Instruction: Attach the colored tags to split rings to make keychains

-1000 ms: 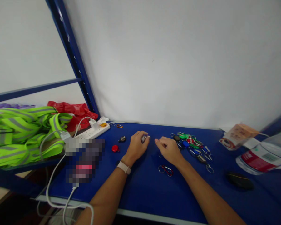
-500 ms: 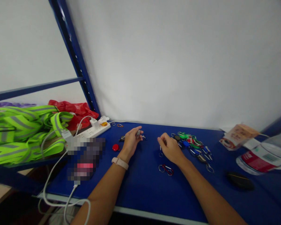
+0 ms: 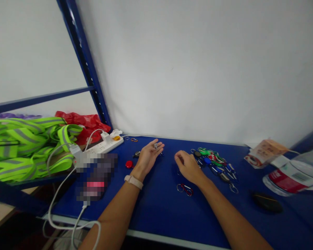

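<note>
At the centre of the frame, the left hand (image 3: 147, 156) is turned palm up with fingers loosely spread, and a small metallic piece (image 3: 155, 146) is carried against them; its exact shape is blurred, though it may be a clip. The right hand (image 3: 189, 166) is placed just right of centre with fingers curled towards the thumb; whether anything is gripped there cannot be told. Below it, a red carabiner (image 3: 189, 189) with rings is laid on the blue table (image 3: 156, 211). Right of it, mixed clips and reels (image 3: 217, 162) are heaped.
</note>
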`<state>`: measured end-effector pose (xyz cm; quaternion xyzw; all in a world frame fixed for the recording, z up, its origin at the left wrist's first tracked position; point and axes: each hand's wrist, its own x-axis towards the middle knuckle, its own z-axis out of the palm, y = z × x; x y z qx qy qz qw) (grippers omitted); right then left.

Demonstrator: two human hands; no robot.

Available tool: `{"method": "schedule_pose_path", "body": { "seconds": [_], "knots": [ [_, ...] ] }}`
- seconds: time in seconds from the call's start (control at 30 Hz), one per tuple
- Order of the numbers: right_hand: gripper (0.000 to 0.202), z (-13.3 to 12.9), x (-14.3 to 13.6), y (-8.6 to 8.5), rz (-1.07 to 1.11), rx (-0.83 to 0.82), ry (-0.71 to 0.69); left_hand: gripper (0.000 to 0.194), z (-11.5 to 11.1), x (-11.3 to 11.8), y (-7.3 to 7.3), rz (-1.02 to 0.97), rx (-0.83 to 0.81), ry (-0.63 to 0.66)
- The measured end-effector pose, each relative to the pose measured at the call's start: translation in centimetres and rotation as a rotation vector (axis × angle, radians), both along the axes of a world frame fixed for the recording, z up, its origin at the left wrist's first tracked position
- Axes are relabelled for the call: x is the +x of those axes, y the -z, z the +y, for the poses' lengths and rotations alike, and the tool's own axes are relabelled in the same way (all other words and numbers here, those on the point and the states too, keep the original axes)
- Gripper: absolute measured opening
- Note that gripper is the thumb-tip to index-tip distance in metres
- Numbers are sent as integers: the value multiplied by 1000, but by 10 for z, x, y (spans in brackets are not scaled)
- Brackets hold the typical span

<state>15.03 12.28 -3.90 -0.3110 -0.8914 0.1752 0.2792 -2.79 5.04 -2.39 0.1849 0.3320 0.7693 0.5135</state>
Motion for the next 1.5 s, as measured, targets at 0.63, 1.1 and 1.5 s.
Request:
{"method": "schedule_pose_path", "body": {
  "seconds": [0.63, 1.1, 1.5],
  "knots": [
    [17, -2, 0, -1, -31, -29, -34, 39, -2, 4, 13, 445, -27, 65],
    [20, 20, 14, -4, -3, -16, 35, 42, -5, 4, 6, 519, -179, 28],
    [16, 32, 35, -15, -137, -28, 62, 45, 0, 3, 15, 442, -136, 19]
  ]
}}
